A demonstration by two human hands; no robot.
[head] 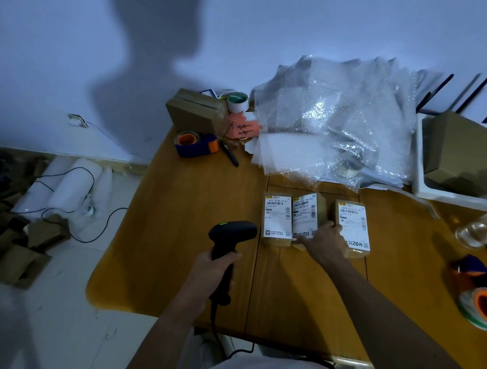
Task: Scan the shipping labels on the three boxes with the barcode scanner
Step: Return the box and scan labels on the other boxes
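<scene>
Cardboard boxes point(304, 221) with glossy labels sit on wooden table point(188, 208); left hand point(214, 267) wraps fingers around matte black scanner point(230, 237), right hand point(325, 242) presses fingertips onto middle box.

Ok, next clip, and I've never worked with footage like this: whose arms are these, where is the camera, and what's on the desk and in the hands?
There is no machine here. The one picture comes from a wide-angle camera worn on a person's head, looking forward and down, so the two arms are the wearer's own. The left hand grips a black barcode scanner with a green light lit on top, its cable trailing down off the edge. The right hand rests on the row of three small cardboard boxes, touching the middle and right ones; each box carries a white shipping label. They lie on a wooden table. Farther back are bubble wrap, a tape dispenser, a black pen and more cartons. A second tape dispenser sits at the right edge.
</scene>
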